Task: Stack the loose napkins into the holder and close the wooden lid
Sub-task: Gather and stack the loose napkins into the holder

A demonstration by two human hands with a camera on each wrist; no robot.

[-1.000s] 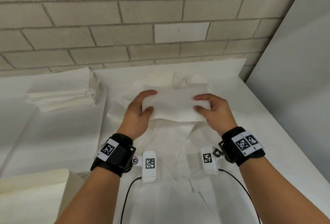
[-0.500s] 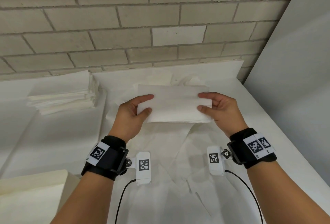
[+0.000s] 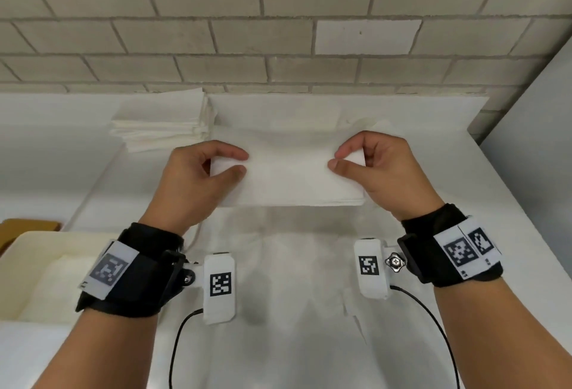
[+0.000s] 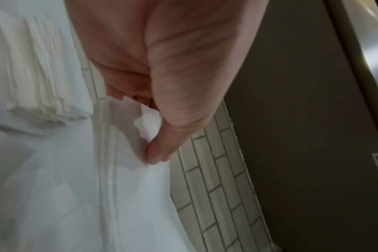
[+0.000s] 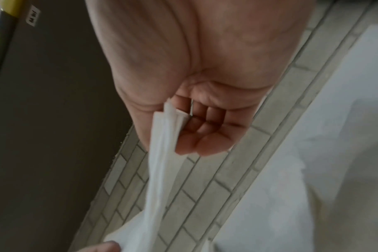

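A small stack of folded white napkins [image 3: 288,178] is held up above the table between both hands. My left hand [image 3: 198,178] pinches its left end between thumb and fingers, and my right hand [image 3: 380,168] pinches its right end. The left wrist view shows the thumb [image 4: 160,150] pressed on the napkin edge [image 4: 149,122]. In the right wrist view, curled fingers [image 5: 203,136] hold the layered napkin edge [image 5: 164,153]. The cream napkin holder [image 3: 40,246] stands open at the lower left with napkins inside. Behind it a brown wooden piece [image 3: 28,227] shows; I cannot tell if it is the lid.
A taller pile of folded napkins [image 3: 164,122] lies at the back left of the white table [image 3: 464,202]. Crumpled white paper sheets [image 3: 294,264] cover the table under my hands. A brick wall [image 3: 278,32] closes the back, and a grey panel [image 3: 538,147] stands on the right.
Both hands have lifted the napkin stack up and toward me, off the loose sheets. The view has tilted so the holder now shows at lower left.
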